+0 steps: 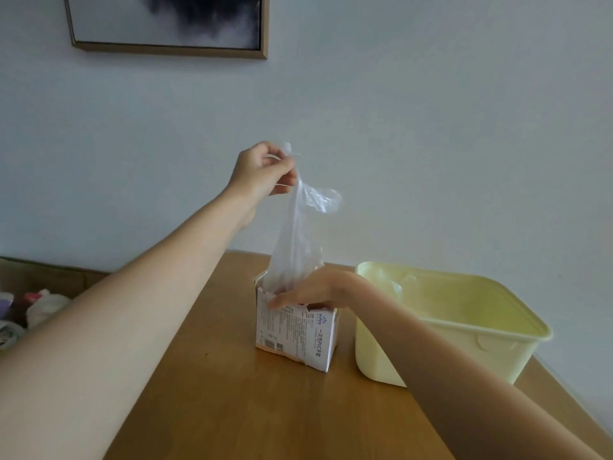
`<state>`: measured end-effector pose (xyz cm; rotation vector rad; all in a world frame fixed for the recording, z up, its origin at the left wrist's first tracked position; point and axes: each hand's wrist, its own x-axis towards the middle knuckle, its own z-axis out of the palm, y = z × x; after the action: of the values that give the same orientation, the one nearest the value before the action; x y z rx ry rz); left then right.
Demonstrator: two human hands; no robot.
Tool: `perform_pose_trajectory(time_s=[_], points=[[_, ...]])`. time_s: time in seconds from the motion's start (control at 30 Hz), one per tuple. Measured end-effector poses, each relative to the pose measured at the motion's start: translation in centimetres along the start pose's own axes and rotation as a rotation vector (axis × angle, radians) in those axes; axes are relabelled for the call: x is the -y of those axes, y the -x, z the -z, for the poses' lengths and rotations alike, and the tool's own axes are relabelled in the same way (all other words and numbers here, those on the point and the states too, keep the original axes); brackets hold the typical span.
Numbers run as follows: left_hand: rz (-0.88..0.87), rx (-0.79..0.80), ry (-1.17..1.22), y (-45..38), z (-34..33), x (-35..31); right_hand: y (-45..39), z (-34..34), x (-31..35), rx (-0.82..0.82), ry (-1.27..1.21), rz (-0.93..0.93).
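Centrally, the left grip (263, 171) is hovering raised above the desk, its thumb and curled fingers pinching the top end of a clear, thin plastic glove (293, 250). The glove is hanging straight down from that pinch, with one loose lobe flaring out to the right just below the fingers. Its lower end is sitting inside the torn top opening of a small white cardboard box printed with blue and grey lettering (295, 333). The box is standing upright on the brown wooden desk (248, 410), toward its far edge. The right grip (308, 292) is lying flat on the top of the box, fingers stretched out to the left and pressing on the torn cardboard just beside the glove; it is closing round nothing. Just to the right of the box, a pale yellow rectangular plastic tub (497, 346) is standing open-topped on the desk, the right forearm crossing in front of its near-left corner. Behind, a pale blue-grey wall (431, 127) is carrying a wood-framed picture with a dark cloudy blot (166, 24) at the upper left. At the left edge, beyond the desk, crumpled white and pink bundles (46, 307) are lying, too blurred to identify
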<state>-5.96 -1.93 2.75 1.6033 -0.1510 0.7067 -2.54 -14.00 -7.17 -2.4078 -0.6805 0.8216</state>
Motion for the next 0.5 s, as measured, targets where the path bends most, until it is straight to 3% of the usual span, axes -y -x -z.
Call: perform_pose_trajectory(time_s=[0.07, 0.17, 0.23, 0.37, 0.5], points=[[0.031, 0.046, -0.065, 0.0, -0.6, -0.4, 0.6, 0.0, 0.1, 0.017, -0.038, 0.022], [0.091, 0.0, -0.096, 0.1, -0.6, 0.4, 2.2, 0.9, -0.6, -0.02, -0.198, 0.218], [0.089, -0.053, -0.079, 0.0, -0.5, 0.9, 3.1, 1.9, -1.1, -0.141, -0.333, 0.341], [0.052, -0.048, -0.105, 0.3, -1.8, 0.7, 3.7, 4.0, -1.8, -0.552, -0.521, 0.362], [0.136, -0.122, 0.045, 0.4, -3.1, 0.5, 6.0, 5.9, -2.4, -0.574, -0.756, 0.465]])
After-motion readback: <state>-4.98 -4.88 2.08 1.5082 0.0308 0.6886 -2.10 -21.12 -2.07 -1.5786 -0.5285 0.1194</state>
